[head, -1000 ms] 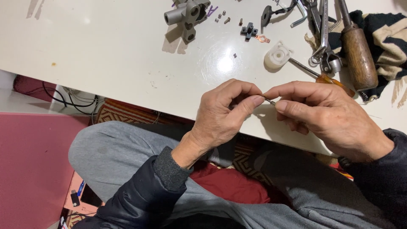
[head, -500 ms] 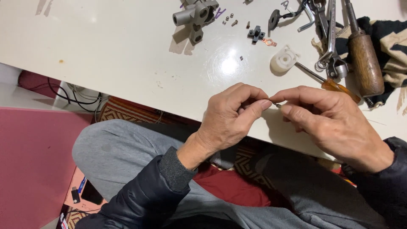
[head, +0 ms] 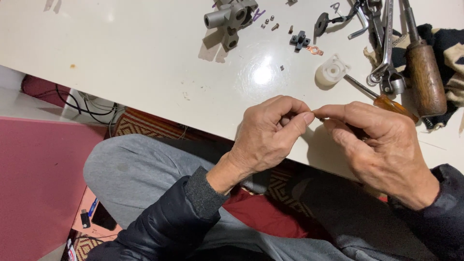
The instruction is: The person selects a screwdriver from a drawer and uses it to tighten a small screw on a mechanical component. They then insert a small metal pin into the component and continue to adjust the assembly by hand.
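Observation:
My left hand (head: 270,135) and my right hand (head: 382,145) meet fingertip to fingertip over the front edge of the white table (head: 121,63). Both pinch one tiny part (head: 315,116) between thumb and forefinger; it is almost fully hidden and I cannot tell what it is. Just beyond the right fingers lies a screwdriver with an orange handle (head: 394,105).
Farther back lie a grey metal housing (head: 232,17), small screws (head: 269,23), a black piece (head: 299,39), a copper lug (head: 314,50), a white plastic cap (head: 331,71), pliers and metal tools (head: 384,43), and a wooden-handled tool (head: 425,79) on a cloth. My grey-trousered knee is below the table.
The view has shifted slightly, so the table items sit lower in frame. Both hands stay pinched together on the small part, nearly unmoved.

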